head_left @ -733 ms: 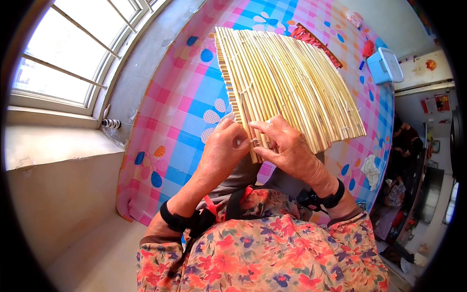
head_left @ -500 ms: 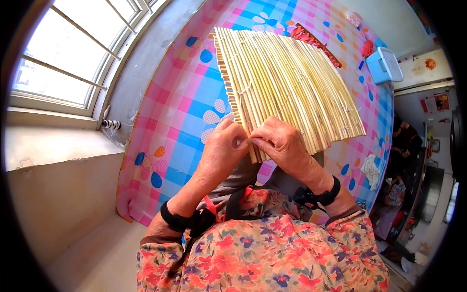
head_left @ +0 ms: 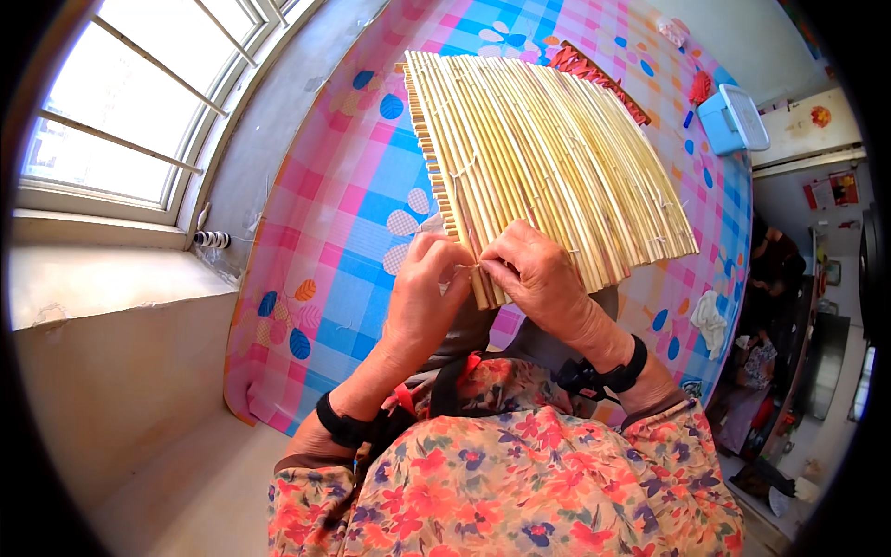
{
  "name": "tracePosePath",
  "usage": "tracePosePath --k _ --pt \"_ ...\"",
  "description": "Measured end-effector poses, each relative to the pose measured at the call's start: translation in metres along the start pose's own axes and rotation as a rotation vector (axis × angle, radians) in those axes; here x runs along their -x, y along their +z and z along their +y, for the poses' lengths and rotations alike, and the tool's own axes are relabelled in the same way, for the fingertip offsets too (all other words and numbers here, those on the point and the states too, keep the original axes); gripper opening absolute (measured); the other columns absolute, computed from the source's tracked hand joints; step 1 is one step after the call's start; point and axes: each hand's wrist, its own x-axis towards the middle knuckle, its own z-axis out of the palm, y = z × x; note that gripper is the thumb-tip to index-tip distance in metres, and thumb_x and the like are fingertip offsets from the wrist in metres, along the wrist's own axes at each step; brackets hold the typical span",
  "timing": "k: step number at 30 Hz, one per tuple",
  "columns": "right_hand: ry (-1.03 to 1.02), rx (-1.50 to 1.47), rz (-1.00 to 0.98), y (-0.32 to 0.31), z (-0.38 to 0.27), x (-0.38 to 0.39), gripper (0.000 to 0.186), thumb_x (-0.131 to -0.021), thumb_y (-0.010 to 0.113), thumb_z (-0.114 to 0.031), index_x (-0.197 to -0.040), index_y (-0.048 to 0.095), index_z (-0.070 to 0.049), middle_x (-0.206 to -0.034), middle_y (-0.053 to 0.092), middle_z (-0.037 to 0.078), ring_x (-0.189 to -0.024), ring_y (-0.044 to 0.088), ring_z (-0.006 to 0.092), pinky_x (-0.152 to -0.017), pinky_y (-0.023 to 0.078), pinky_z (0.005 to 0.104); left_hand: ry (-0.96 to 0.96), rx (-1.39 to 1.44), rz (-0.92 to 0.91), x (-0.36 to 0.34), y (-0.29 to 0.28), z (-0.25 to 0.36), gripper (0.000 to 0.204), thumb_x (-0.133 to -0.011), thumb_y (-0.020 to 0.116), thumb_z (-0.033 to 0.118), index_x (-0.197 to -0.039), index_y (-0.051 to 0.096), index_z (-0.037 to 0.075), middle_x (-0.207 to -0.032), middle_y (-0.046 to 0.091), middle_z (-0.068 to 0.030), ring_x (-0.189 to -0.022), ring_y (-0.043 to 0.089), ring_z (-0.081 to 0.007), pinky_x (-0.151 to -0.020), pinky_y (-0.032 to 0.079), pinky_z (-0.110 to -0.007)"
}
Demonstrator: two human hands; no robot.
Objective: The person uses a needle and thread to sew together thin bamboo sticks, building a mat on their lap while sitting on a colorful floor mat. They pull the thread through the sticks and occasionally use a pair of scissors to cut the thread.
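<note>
A mat of pale yellow straight stalks, bound side by side with thin string, slants away above my lap. At its near left corner, my left hand is closed in a pinch on a thin pale string. Close beside it, the thumb and forefinger of my right hand press together at the same corner, where the string meets the outermost stalks. What lies between the right fingertips is mostly hidden, but it appears to be the string. Other knotted string ends stick up from the mat's surface.
Under the mat spreads a pink and blue checked sheet. A spool rests on the ledge by the barred window. Farther off are a red woven piece, a blue lidded bin, a white cloth and a person.
My left hand has shifted slightly left and down from the right fingertips, and string now shows between them. The right hand and the mat have barely moved.
</note>
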Motion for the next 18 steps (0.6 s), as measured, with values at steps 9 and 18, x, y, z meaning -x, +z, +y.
tracePosePath --k 9,18 --pt "0.017 0.023 -0.029 -0.001 0.0 0.0 0.007 -0.081 0.066 -0.007 -0.083 0.06 -0.004 -0.082 0.057 0.012 -0.079 0.059 0.0323 -0.071 0.049 0.0406 0.392 -0.369 -0.001 0.02 -0.011 -0.01 0.049 -0.076 0.059 -0.005 -0.122 0.062 0.009 -0.126 0.055 -0.0156 -0.1 0.06 -0.0266 -0.084 0.048 -0.035" --pt "0.037 -0.027 -0.057 -0.002 0.002 -0.002 0.007 -0.083 0.065 -0.009 -0.085 0.061 -0.003 -0.083 0.057 0.013 -0.08 0.059 0.0331 -0.072 0.049 0.0407 0.564 -0.611 -0.114 0.02 -0.009 -0.028 0.053 -0.077 0.059 0.005 -0.129 0.054 -0.002 -0.136 0.05 -0.0163 -0.117 0.055 -0.0269 -0.092 0.044 -0.038"
